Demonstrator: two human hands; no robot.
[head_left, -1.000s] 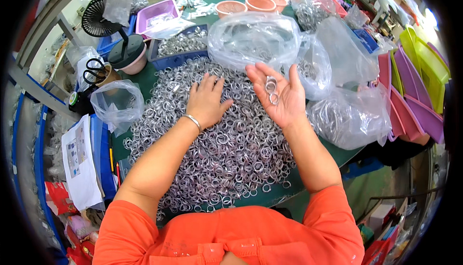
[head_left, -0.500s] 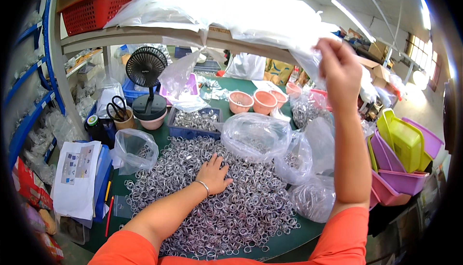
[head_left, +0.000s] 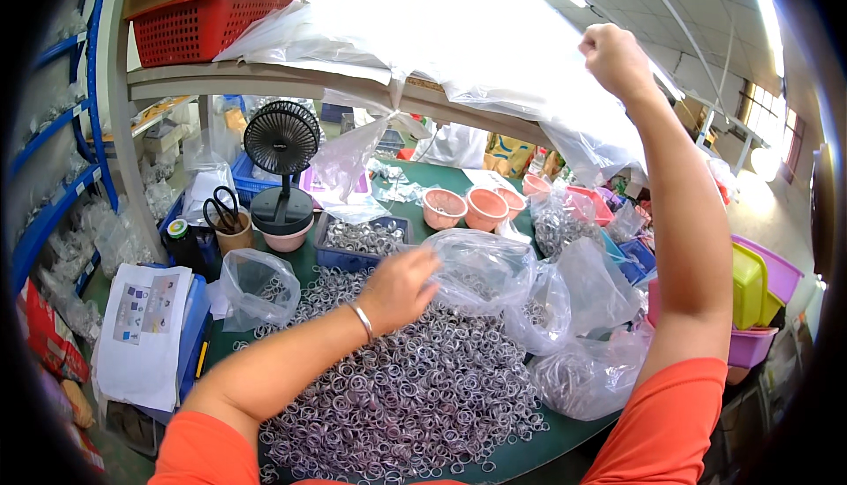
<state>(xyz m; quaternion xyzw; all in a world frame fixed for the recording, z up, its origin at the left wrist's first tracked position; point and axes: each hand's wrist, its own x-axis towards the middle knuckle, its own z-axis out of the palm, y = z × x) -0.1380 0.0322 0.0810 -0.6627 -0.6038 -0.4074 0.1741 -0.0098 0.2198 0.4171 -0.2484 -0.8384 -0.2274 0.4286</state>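
Left grip [head_left: 401, 284] over the rings [head_left: 401, 401], right grip [head_left: 615, 60] held high

At the left edge of the desk [head_left: 565, 436] lie paper sheets [head_left: 141, 344], with a dark bottle [head_left: 183, 251], scissors in a brown cup [head_left: 234, 240] and a black fan [head_left: 281, 138] behind them, toward the far left corner. A clear bag [head_left: 254, 289] slumps beside the pile, and a blue tray [head_left: 344, 260] carrying more rings stands at its far side.

The metal rings spread in a heap over the middle, reaching almost to the near edge. I judge this a sorting step, caught between touches. My left grip is above the heap's far part, fingers loosely curled but blurred; I cannot tell how wide they part, whether they touch metal, or whether they hold any.

To its right sit a puffed clear bag [head_left: 481, 264] and, farther back, orange bowls [head_left: 487, 219]. A bag filled with metal pieces [head_left: 582, 379] lies near the right edge.

My right grip is raised well above the desk's right side, fingers bunched inward, back turned to me. What is in it, if anything, I cannot tell. The next move, I judge, calls for lowering that arm clear of the bags and keeping the left fingers light.
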